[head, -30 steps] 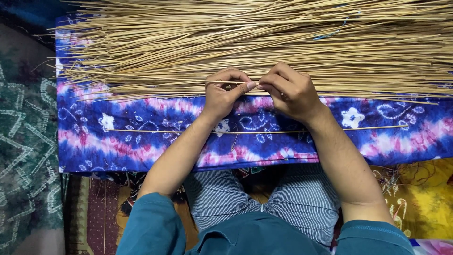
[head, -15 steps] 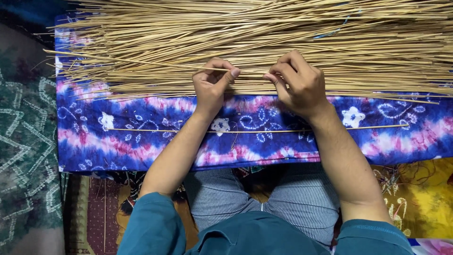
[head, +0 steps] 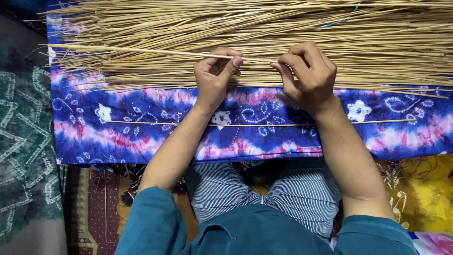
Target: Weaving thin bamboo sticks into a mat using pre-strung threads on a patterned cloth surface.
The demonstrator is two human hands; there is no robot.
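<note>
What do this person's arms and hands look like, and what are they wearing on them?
Both arms are bare from above the elbow down. The teal sleeves are pushed up, and the shirt shows a seam or collar edge in the middle. The left hand and right hand are bare: no gloves, rings, watch or bracelets show. Nails look short and unpainted.

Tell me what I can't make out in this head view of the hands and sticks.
- Stick pile: cut off by the top and right edges; its full extent is unseen.
- Left hand: pinches one stick; its right end is hidden behind the fingers.
- Right hand: fingers curl under, so what it grips cannot be told.
- Loose stick on the blue cloth: both forearms cross over it.
</note>
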